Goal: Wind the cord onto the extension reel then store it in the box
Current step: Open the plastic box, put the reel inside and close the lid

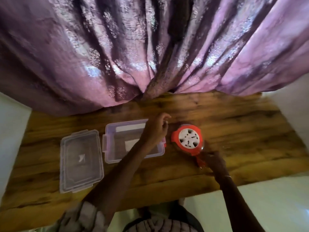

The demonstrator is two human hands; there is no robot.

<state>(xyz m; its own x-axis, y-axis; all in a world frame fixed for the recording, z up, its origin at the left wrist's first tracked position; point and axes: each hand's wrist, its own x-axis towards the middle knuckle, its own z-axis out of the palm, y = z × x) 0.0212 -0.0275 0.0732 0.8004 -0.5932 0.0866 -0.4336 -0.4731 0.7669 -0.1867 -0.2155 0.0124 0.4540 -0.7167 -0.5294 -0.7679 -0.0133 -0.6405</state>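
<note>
A round red extension reel (187, 138) with a white socket face lies flat on the wooden table (242, 131), right of centre. My right hand (213, 159) grips its red handle at the near right edge; motion blur hides the fingers. My left hand (156, 129) hovers just left of the reel, above the right end of the box, fingers loosely curled and holding nothing. The clear plastic box (117, 143) stands open to the left of the reel. I cannot make out any loose cord.
The box's clear lid (81, 160) lies flat on the table to the left of the box. A purple patterned curtain (150, 56) hangs down onto the table's far edge. White floor shows on both sides of the table.
</note>
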